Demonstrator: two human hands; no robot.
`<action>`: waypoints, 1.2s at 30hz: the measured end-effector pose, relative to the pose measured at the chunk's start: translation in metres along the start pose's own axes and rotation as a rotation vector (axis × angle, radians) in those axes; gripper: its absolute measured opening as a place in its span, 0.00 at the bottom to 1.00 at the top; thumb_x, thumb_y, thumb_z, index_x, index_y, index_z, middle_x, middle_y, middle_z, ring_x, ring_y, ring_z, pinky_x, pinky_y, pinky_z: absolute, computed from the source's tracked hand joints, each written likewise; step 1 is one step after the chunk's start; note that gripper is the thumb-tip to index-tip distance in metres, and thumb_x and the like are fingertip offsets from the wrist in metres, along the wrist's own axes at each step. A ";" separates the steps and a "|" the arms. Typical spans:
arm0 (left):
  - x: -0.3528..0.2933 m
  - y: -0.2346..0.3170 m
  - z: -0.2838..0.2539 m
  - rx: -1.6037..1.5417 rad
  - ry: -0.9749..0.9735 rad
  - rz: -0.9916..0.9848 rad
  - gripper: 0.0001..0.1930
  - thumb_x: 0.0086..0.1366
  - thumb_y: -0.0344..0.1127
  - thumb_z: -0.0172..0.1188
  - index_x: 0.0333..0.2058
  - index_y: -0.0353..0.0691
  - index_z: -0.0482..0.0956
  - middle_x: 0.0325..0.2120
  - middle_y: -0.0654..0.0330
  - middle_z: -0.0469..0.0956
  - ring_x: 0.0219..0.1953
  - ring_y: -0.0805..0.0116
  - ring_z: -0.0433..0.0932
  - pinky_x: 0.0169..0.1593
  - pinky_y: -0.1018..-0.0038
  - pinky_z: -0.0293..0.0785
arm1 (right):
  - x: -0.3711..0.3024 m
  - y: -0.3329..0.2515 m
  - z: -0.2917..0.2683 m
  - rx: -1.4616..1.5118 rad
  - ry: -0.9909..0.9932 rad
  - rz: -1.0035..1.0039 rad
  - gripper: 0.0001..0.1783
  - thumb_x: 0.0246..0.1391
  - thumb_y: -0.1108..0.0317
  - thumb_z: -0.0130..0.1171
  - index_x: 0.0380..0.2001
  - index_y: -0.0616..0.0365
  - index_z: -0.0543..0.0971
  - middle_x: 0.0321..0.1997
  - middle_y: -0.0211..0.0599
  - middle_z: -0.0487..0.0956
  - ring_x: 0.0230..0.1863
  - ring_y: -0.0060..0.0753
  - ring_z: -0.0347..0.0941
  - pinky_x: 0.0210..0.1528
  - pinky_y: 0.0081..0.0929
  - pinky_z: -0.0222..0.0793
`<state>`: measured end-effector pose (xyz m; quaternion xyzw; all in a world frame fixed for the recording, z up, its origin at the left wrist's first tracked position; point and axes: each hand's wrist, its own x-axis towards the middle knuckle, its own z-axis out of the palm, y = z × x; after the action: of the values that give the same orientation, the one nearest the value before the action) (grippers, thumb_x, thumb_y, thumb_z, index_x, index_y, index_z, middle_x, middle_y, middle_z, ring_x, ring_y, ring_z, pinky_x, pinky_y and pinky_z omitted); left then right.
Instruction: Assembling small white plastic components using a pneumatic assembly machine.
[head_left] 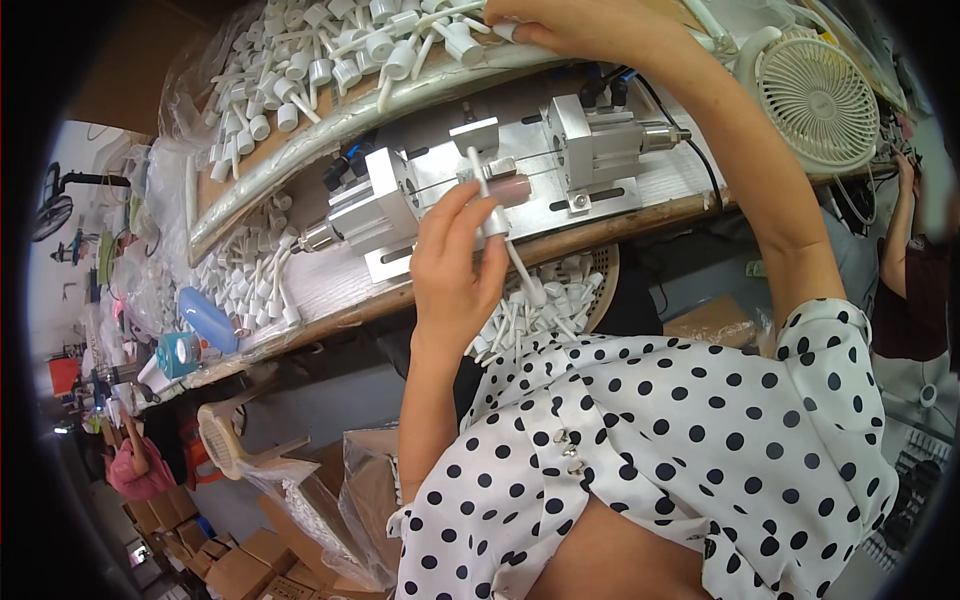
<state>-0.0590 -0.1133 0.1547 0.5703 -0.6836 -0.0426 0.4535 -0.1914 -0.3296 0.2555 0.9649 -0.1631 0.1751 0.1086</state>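
Observation:
My left hand (pixel 455 262) is closed on a white plastic cap with a thin stem (pixel 493 216), in front of a metal clamping fixture (pixel 535 165). Just behind those fingers, a pinkish cylinder (pixel 512 190) lies between the fixture's two silver blocks. Another white stemmed piece (pixel 527 275) shows below the hand, over the basket; whether it is held or loose I cannot tell. At the upper edge my right hand (pixel 575 28) reaches over a raised tray (pixel 330 150) heaped with white stemmed caps. Its fingertips pinch one white cap (pixel 506 31).
A wicker basket (pixel 604 285) of stemmed caps stands below the bench edge. More caps (pixel 245 285) lie under the tray at left, near a blue plastic piece (pixel 208 320) and a teal container (pixel 178 354). A fan (pixel 818 103) stands at right. Other people work farther off.

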 end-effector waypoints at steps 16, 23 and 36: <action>0.016 0.012 -0.005 0.246 -0.252 -0.009 0.16 0.48 0.27 0.57 0.39 0.40 0.72 0.44 0.57 0.72 0.27 0.63 0.76 0.27 0.73 0.71 | -0.059 -0.006 -0.013 1.593 0.278 0.433 0.17 0.51 0.63 0.55 0.44 0.60 0.74 0.37 0.31 0.76 0.36 0.17 0.71 0.40 0.15 0.67; 0.125 0.019 -0.015 0.039 -0.008 0.125 0.10 0.51 0.37 0.60 0.30 0.37 0.77 0.22 0.56 0.75 0.24 0.63 0.74 0.29 0.71 0.68 | -0.075 -0.072 -0.006 0.848 0.287 -0.033 0.11 0.38 0.75 0.58 0.30 0.63 0.77 0.32 0.41 0.76 0.35 0.35 0.74 0.36 0.26 0.69; 0.209 -0.003 0.034 0.666 -0.182 -0.060 0.21 0.50 0.52 0.56 0.23 0.35 0.78 0.22 0.50 0.77 0.27 0.52 0.77 0.30 0.64 0.72 | -0.062 -0.118 0.043 0.374 0.191 -0.174 0.05 0.30 0.73 0.53 0.17 0.60 0.70 0.20 0.37 0.69 0.27 0.38 0.68 0.33 0.32 0.66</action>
<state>-0.0665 -0.3007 0.2524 0.7008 -0.6804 0.1188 0.1782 -0.1923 -0.2151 0.1750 0.9577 -0.0329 0.2828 -0.0424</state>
